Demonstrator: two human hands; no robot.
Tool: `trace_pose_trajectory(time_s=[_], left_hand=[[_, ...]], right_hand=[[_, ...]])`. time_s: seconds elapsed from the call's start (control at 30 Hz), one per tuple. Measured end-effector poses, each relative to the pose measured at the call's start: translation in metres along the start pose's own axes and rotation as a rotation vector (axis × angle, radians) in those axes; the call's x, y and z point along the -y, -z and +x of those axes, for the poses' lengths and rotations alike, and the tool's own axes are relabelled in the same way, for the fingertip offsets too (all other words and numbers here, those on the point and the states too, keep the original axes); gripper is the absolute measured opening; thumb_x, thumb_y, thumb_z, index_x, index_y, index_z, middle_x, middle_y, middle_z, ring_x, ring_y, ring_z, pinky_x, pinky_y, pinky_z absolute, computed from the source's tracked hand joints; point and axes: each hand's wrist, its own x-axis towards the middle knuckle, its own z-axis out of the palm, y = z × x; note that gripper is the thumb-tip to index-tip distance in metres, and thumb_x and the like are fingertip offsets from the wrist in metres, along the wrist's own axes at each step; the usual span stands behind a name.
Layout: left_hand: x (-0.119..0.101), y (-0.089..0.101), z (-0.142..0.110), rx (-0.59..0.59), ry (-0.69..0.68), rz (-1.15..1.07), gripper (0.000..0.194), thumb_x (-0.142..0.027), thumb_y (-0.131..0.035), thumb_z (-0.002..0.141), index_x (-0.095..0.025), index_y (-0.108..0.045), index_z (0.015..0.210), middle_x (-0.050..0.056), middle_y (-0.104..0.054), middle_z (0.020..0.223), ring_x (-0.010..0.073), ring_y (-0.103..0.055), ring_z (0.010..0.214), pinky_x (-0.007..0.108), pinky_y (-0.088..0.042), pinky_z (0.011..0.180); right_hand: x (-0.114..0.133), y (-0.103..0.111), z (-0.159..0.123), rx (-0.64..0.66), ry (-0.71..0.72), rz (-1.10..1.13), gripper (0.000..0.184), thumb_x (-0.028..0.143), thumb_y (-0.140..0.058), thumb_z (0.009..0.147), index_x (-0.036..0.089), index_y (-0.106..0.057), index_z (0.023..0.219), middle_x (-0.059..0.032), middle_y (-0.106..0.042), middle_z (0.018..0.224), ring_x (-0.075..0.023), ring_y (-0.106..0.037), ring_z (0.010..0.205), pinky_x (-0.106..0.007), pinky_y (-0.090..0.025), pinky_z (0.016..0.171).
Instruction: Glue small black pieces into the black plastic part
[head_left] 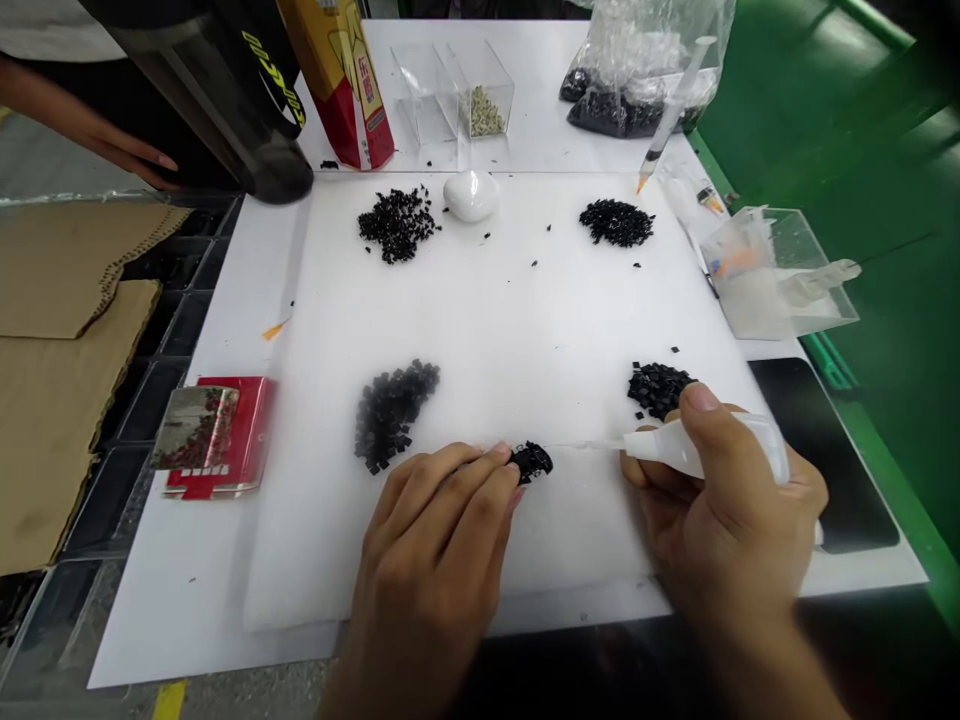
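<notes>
Left hand [431,540] palm down at the near edge of the work, only partly open, fingers curled forward and close together, fingertips pressed against a small clump of black granules [532,462] and pinning it to the white foam board [525,330]. Right hand [727,500] closed around a white squeeze bottle [697,448], thumb on top, fingers beneath, bottle lying nearly level. Its long, fine clear nozzle [600,445] pointing left toward the clump, tip just beside the granules, contact impossible to make out. Four more heaps on the board, well apart: a loose pile of black granules [397,224] beside a white glossy lump [471,196], a second pile [616,222] at the far right, a denser crescent of dark granules [388,412] left of the left hand, and a heap of black cubes [660,390] just past the right hand. Beyond the board, on the white bench [187,640], a clear acrylic box holding pale granules [480,90], a plastic bag of black pellets [630,100] and a syringe with an orange tip [675,105]. Off to the left, a red packet [217,435] on the bench, and a co-worker's hand [127,150] near a black tumbler [217,90].
</notes>
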Motion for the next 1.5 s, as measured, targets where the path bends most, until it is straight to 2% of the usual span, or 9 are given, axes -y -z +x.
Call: trace_pose_trajectory(time_s=[0.1, 0.33, 0.57, 0.77, 0.87, 1.1, 1.3, 1.4, 1.5], left_hand=[[0.000, 0.000, 0.000, 0.003, 0.019, -0.016, 0.019, -0.001, -0.065, 0.095, -0.008, -0.072, 0.111, 0.007, -0.076, 0.114, 0.0192, -0.066, 0.111, 0.039, -0.053, 0.099], [-0.001, 0.001, 0.000, 0.014, 0.038, -0.028, 0.018, -0.002, -0.065, 0.096, -0.010, -0.073, 0.110, 0.006, -0.076, 0.114, 0.0180, -0.067, 0.111, 0.038, -0.053, 0.098], [-0.001, 0.002, 0.000, 0.000, 0.045, -0.029, 0.017, -0.002, -0.066, 0.096, -0.010, -0.073, 0.109, 0.006, -0.076, 0.114, 0.0175, -0.067, 0.111, 0.037, -0.053, 0.097], [-0.002, 0.002, 0.000, 0.001, 0.056, -0.033, 0.018, -0.002, -0.066, 0.096, -0.011, -0.073, 0.110, 0.005, -0.076, 0.115, 0.0168, -0.067, 0.111, 0.036, -0.053, 0.096], [-0.001, 0.002, 0.000, 0.005, 0.061, -0.034, 0.017, -0.004, -0.065, 0.096, -0.011, -0.073, 0.110, 0.004, -0.076, 0.116, 0.0169, -0.067, 0.111, 0.036, -0.053, 0.096], [0.000, 0.001, -0.003, 0.006, 0.062, -0.038, 0.020, -0.003, -0.065, 0.096, -0.012, -0.072, 0.112, 0.005, -0.076, 0.118, 0.0184, -0.066, 0.113, 0.037, -0.052, 0.099], [-0.002, 0.004, -0.006, 0.058, 0.088, -0.059, 0.019, 0.000, -0.064, 0.093, -0.014, -0.073, 0.101, 0.008, -0.071, 0.122, 0.0242, -0.060, 0.117, 0.043, -0.052, 0.100], [-0.002, 0.006, -0.007, 0.091, 0.100, -0.129, 0.021, 0.004, -0.062, 0.093, -0.013, -0.072, 0.100, 0.008, -0.067, 0.123, 0.0219, -0.058, 0.115, 0.041, -0.053, 0.099], [-0.003, 0.007, -0.010, 0.098, 0.082, -0.166, 0.023, 0.004, -0.063, 0.093, -0.012, -0.071, 0.107, 0.006, -0.066, 0.124, 0.0198, -0.058, 0.116, 0.038, -0.054, 0.101]], right_hand=[[0.000, 0.001, 0.001, 0.000, -0.001, -0.063, 0.042, 0.044, -0.091, 0.070, 0.021, -0.056, 0.065, 0.0048, -0.038, 0.061, -0.0120, -0.044, 0.055, -0.027, -0.051, 0.045], [-0.003, 0.001, 0.002, 0.014, 0.053, -0.104, 0.050, 0.045, -0.088, 0.076, 0.021, -0.047, 0.059, 0.0059, -0.029, 0.057, -0.0101, -0.035, 0.050, -0.026, -0.046, 0.041], [-0.003, -0.001, 0.004, -0.083, 0.053, -0.099, 0.045, 0.044, -0.094, 0.068, 0.020, -0.055, 0.067, 0.0058, -0.035, 0.059, -0.0104, -0.041, 0.050, -0.025, -0.043, 0.038], [0.000, 0.002, 0.000, 0.020, 0.057, -0.173, 0.049, 0.047, -0.087, 0.078, 0.021, -0.049, 0.060, 0.0057, -0.031, 0.056, -0.0107, -0.039, 0.051, -0.028, -0.051, 0.044], [0.001, 0.001, -0.002, 0.013, 0.047, -0.178, 0.049, 0.046, -0.088, 0.077, 0.021, -0.050, 0.061, 0.0051, -0.034, 0.057, -0.0122, -0.044, 0.053, -0.029, -0.053, 0.046], [0.004, 0.004, 0.005, -0.037, -0.031, 0.049, 0.034, 0.036, -0.090, 0.069, 0.022, -0.059, 0.063, 0.0023, -0.048, 0.055, -0.0146, -0.050, 0.047, -0.027, -0.048, 0.038], [0.003, 0.018, 0.012, 0.044, -0.039, -0.026, 0.031, 0.037, -0.088, 0.072, 0.023, -0.061, 0.068, 0.0010, -0.052, 0.059, -0.0160, -0.054, 0.050, -0.027, -0.046, 0.039], [0.003, 0.020, 0.010, 0.105, -0.035, -0.030, 0.030, 0.036, -0.088, 0.073, 0.023, -0.061, 0.070, 0.0020, -0.051, 0.058, -0.0145, -0.050, 0.049, -0.026, -0.043, 0.039], [0.003, 0.020, 0.009, 0.112, -0.033, -0.047, 0.031, 0.036, -0.088, 0.074, 0.023, -0.061, 0.069, 0.0025, -0.051, 0.058, -0.0143, -0.050, 0.048, -0.027, -0.045, 0.040]])
